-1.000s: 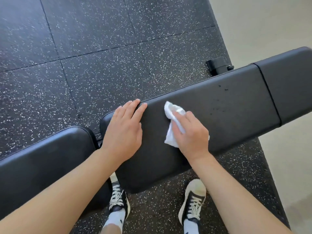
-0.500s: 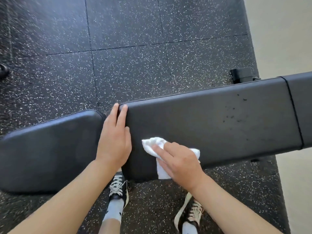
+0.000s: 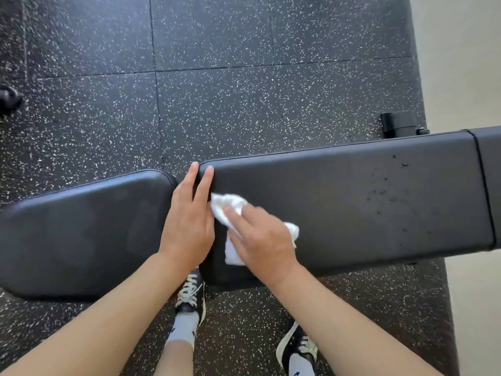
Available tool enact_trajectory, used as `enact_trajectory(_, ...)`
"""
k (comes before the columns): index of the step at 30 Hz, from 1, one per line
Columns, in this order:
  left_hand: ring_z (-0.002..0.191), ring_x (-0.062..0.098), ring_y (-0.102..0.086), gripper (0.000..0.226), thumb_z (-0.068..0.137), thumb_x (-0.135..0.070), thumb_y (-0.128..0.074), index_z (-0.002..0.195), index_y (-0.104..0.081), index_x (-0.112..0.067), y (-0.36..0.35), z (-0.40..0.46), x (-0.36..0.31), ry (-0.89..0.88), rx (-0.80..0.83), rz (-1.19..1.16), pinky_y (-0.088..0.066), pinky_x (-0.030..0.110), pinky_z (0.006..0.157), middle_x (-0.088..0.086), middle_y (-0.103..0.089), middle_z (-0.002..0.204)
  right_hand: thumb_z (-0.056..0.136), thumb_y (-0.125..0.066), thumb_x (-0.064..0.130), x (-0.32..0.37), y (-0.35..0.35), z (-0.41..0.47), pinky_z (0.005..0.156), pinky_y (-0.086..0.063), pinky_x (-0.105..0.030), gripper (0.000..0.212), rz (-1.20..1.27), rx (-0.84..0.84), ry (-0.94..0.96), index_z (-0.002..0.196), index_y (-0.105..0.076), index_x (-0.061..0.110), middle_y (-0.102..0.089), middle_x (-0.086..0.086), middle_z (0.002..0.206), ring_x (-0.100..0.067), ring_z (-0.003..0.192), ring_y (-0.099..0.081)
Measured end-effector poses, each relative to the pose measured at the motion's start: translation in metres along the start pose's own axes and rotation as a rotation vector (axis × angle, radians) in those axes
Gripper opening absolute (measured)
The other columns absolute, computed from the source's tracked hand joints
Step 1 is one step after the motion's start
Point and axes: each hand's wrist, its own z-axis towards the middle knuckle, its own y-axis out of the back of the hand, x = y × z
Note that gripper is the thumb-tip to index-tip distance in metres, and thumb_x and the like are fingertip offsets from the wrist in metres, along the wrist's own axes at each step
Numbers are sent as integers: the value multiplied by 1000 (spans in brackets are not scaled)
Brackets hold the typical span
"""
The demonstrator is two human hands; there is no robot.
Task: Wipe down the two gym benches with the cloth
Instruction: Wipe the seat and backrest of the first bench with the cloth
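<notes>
— What is getting lost from view?
— The right hand (image 3: 260,240) is covering most of the cloth (image 3: 229,206); the picture's edges are cutting off both bench pads (image 3: 352,202).

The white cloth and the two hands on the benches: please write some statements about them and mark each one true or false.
1. The right hand presses the white cloth on the right bench pad. True.
2. The left hand holds a spray bottle. False: it holds nothing and lies flat at the pad's end.
3. Dark specks show on the right bench pad. True.
4. The cloth lies on the floor. False: it is on the pad.
</notes>
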Motion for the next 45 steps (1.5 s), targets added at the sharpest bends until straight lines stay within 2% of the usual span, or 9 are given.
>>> enact_trajectory(4, 152, 32, -29, 62, 106, -12, -49, 165, -30, -14, 2, 0, -3, -8, -12, 2, -21, 40, 128, 12, -20, 173, 96, -65, 12, -48, 36, -51, 55, -44, -38, 30, 10, 138, 150, 124, -72, 12, -55, -2, 79, -22, 65, -47)
enact_trajectory(7, 153, 34, -28, 61, 107, -13, -47, 165, -30, -13, 0, 0, -2, -8, -24, 7, -19, 40, 129, 14, -20, 173, 94, -67, 11, -93, 63, -50, 53, -48, -40, 31, -97, 120, 136, 125, -73, 16, -57, -2, 78, -24, 63, -51)
enact_trajectory(14, 152, 48, -33, 62, 96, -5, -46, 158, -46, -11, -2, 0, 5, -274, -44, 253, -35, 60, 120, 19, -36, 166, 88, -71, 15, -72, 29, 32, 58, -44, -36, 38, -147, -125, -332, 125, -71, 22, -62, -6, 90, -28, 72, -60)
enact_trajectory(19, 152, 44, -35, 55, 96, -4, -49, 151, -53, -4, 4, 1, 1, -281, -18, 225, -38, 64, 117, 20, -42, 163, 91, -66, 21, -16, 0, 23, 56, -48, -38, 34, -51, -75, -137, 124, -71, 18, -63, -3, 89, -26, 69, -56)
enact_trajectory(25, 155, 39, -35, 53, 99, -12, -53, 152, -54, -9, -2, -4, -36, -399, 75, 267, -33, 63, 121, 13, -41, 165, 96, -63, 20, -54, 37, -63, 54, -46, -35, 25, -35, 38, -40, 119, -71, 19, -50, 2, 80, -18, 64, -46)
enact_trajectory(32, 156, 37, -32, 55, 98, -18, -66, 152, -55, -19, -51, 8, -116, -506, 121, 266, -27, 70, 121, 9, -39, 167, 95, -66, 17, -128, 91, -144, 58, -49, -32, 34, -46, 18, -229, 128, -66, 21, -48, 7, 84, -16, 69, -48)
enact_trajectory(37, 158, 33, -28, 52, 100, -36, -56, 150, -55, -28, -89, 17, -145, -571, 95, 285, -18, 74, 122, 3, -39, 167, 98, -55, 27, -165, 111, -168, 55, -32, -19, 34, -138, -69, -515, 130, -67, 28, -38, 12, 83, -9, 69, -40)
enact_trajectory(41, 159, 27, -27, 53, 94, -36, -56, 147, -57, -32, -107, 13, -142, -527, -6, 231, -9, 69, 126, -2, -40, 166, 97, -52, 29, -167, 110, -170, 54, -31, -20, 36, -135, -122, -606, 130, -66, 31, -36, 11, 84, -10, 67, -37)
enact_trajectory(45, 159, 26, -27, 55, 91, -36, -55, 146, -56, -33, -113, 15, -142, -527, -41, 270, -11, 68, 125, -3, -38, 166, 93, -56, 22, -151, 95, -143, 55, -37, -21, 34, -106, -214, -683, 124, -70, 27, -54, 8, 91, -11, 70, -46)
